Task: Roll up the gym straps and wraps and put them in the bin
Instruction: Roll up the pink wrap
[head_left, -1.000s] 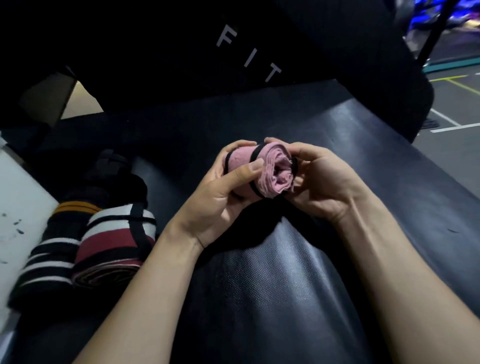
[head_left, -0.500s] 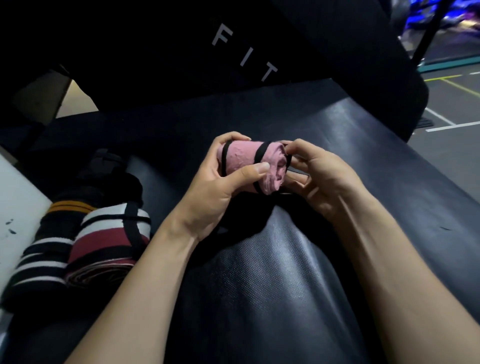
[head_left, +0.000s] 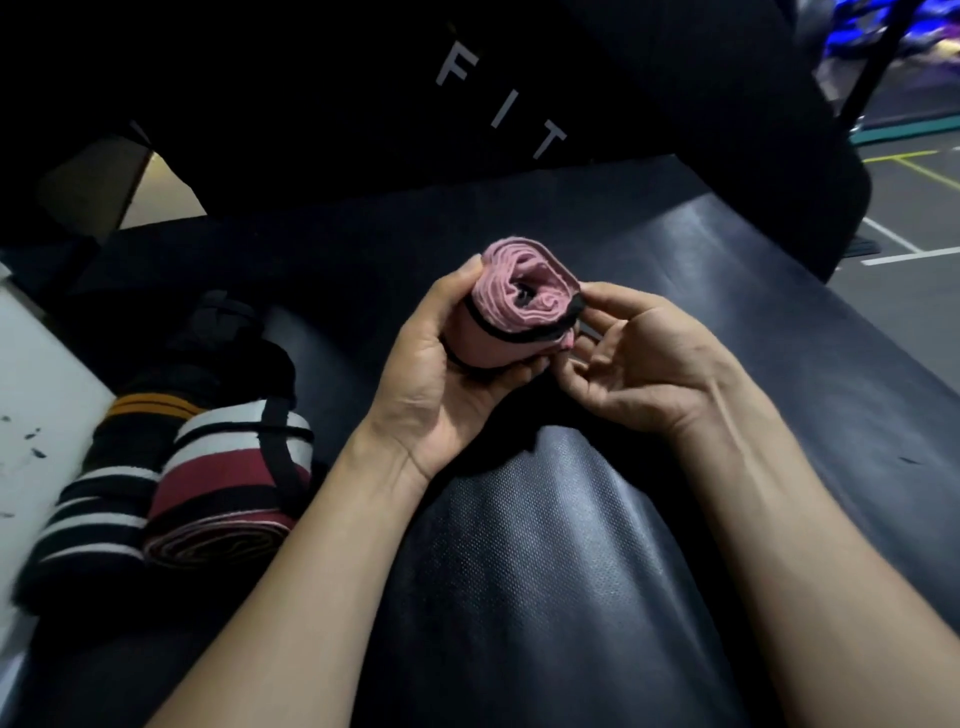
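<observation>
Two bare forearms reach over the grainy black padded bench (head_left: 545, 545). The left hand (head_left: 441, 374) cups the rolled pink wrap (head_left: 511, 317), fingers curled round it, its axis tilted up with the spiral end toward the camera. The right hand (head_left: 639, 364) pinches its black-edged side. Farther left lie striped rolled wraps (head_left: 228, 467), partly lost in shadow.

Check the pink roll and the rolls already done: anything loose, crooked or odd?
Nothing stands out. The left hand grips the pink roll, its layers tight, with the right hand at its end. Two striped rolls lie side by side on the black pad.
</observation>
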